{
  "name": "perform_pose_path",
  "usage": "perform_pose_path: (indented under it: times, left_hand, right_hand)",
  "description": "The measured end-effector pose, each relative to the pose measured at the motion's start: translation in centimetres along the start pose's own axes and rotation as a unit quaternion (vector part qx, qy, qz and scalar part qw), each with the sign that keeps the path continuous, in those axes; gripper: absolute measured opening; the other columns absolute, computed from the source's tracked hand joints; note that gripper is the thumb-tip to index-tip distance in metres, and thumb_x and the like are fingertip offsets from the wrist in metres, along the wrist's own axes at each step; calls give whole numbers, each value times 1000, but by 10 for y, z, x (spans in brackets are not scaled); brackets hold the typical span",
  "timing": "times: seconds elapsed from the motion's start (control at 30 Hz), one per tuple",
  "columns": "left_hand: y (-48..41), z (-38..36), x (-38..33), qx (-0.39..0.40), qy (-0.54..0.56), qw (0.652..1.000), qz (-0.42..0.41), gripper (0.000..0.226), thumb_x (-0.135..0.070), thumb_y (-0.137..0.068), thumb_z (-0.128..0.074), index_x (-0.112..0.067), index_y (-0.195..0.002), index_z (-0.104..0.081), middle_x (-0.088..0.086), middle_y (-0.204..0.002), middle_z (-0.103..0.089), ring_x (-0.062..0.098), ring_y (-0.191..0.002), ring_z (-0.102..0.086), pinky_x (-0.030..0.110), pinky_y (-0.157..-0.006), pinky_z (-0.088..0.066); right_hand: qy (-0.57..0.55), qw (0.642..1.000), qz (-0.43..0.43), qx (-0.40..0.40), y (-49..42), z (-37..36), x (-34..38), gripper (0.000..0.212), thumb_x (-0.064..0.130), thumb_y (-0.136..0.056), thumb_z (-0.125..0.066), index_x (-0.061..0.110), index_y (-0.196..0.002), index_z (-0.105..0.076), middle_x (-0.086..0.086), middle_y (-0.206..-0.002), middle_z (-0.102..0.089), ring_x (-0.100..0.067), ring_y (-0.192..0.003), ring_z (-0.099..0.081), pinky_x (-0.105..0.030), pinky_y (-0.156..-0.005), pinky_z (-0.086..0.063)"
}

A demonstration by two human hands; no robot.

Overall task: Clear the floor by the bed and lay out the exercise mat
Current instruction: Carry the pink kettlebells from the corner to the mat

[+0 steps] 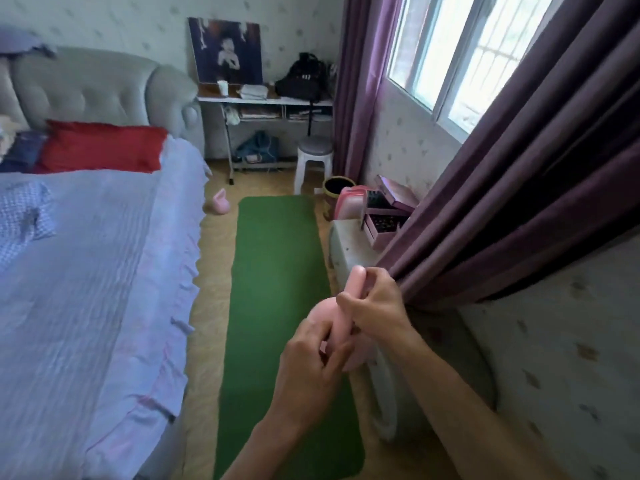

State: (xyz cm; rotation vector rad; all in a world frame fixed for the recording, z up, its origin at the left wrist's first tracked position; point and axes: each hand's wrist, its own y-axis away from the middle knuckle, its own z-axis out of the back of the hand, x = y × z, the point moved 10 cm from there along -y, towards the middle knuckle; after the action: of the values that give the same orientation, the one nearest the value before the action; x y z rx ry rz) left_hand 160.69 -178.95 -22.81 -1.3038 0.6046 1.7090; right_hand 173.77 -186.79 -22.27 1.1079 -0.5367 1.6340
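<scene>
While the long green exercise mat [277,289] lies flat beside the bed [104,271], left hand [311,362] and right hand [374,303] clasp a pink kettlebell-shaped weight [349,299]. The black backpack's [301,77] white marks are unreadable.

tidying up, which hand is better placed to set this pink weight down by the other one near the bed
Left, probably. The left hand holds the pink weight on the bed side, and the other pink weight lies left of the green mat. The right hand is nearer the curtain.
</scene>
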Motion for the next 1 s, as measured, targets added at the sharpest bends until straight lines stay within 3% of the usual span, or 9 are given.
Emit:
perform_pose_path:
  times: [0.07, 0.2, 0.37, 0.5, 0.6, 0.7, 0.8, 0.9, 1.0]
  left_hand:
    - [1, 43, 5, -6, 0, 1000, -10, 37, -46, -87, -62, -15, -106, -67, -16, -87, -55, -11, -78, -59, 7, -61, -45]
    - [-1, 116, 39, -27, -72, 997, -12, 31, -48, -90, -63, -22, -104, -69, -17, -90, -56, -7, -80, -56, 4, -62, -37]
    - [-25, 189, 66, -66, -58, 996, -3, 23, -37, -88, -70, -27, -109, -71, -26, -93, -55, -12, -83, -57, 6, -66, -43]
    - [-54, 229, 97, -91, -55, 994, 34, 28, -45, -84, -67, -33, -109, -71, -23, -91, -57, 2, -78, -64, 33, -69, -58]
    - [-91, 259, 124, -111, -75, 989, 69, 34, -52, -81, -63, -33, -107, -71, -7, -90, -61, 16, -72, -67, 41, -68, -58]
    - [-142, 285, 152, -112, -97, 985, 92, 24, -43, -83, -66, -35, -105, -72, -7, -87, -59, 12, -71, -66, 35, -70, -57]
    - [-202, 312, 169, -114, -133, 980, 97, 11, -34, -88, -69, -28, -97, -73, -19, -82, -55, -3, -78, -60, 9, -64, -43]
    - [-255, 336, 182, -135, -165, 970, 120, 13, -34, -87, -69, -22, -87, -71, -17, -77, -54, 1, -75, -60, 11, -58, -42]
    - [-317, 366, 198, -157, -159, 966, 133, 15, -37, -86, -68, -23, -84, -68, -10, -79, -56, 7, -69, -62, 28, -58, -53]
  right_hand:
    - [-7, 1000, 5, 12, 4, -41, 19, 50, 17, -79, -76, 22, -121, -49, 8, -100, -59, -8, -90, -64, -29, -78, -59]
    - [-35, 999, -10, 36, 10, -113, 47, 56, 19, -76, -75, 16, -127, -50, 0, -102, -65, -18, -93, -70, -42, -82, -63]
    - [-52, 995, -2, 79, -14, -189, 90, 57, 16, -74, -73, 12, -126, -51, -9, -102, -67, -19, -80, -73, -29, -57, -61]
    - [-41, 993, -2, 107, -50, -244, 111, 60, 23, -67, -73, 18, -122, -50, -10, -102, -68, -24, -81, -75, -42, -65, -65]
    - [-53, 990, -1, 134, -88, -290, 128, 52, 18, -71, -73, 16, -118, -49, -13, -101, -69, -26, -78, -75, -35, -58, -63]
    - [-65, 985, -5, 163, -136, -335, 143, 55, 19, -70, -71, 12, -121, -52, -16, -100, -70, -26, -74, -74, -32, -54, -61]
    - [-79, 979, -3, 187, -193, -373, 167, 50, 21, -68, -68, 13, -116, -54, -16, -97, -70, -23, -69, -69, -24, -47, -51]
    - [-71, 977, -2, 201, -241, -399, 196, 55, 19, -71, -70, 19, -123, -51, -13, -95, -72, -22, -74, -71, -21, -47, -48]
    - [-69, 976, 23, 208, -295, -428, 239, 58, 17, -72, -70, 23, -126, -49, -12, -94, -72, -21, -72, -71, -18, -46, -47]
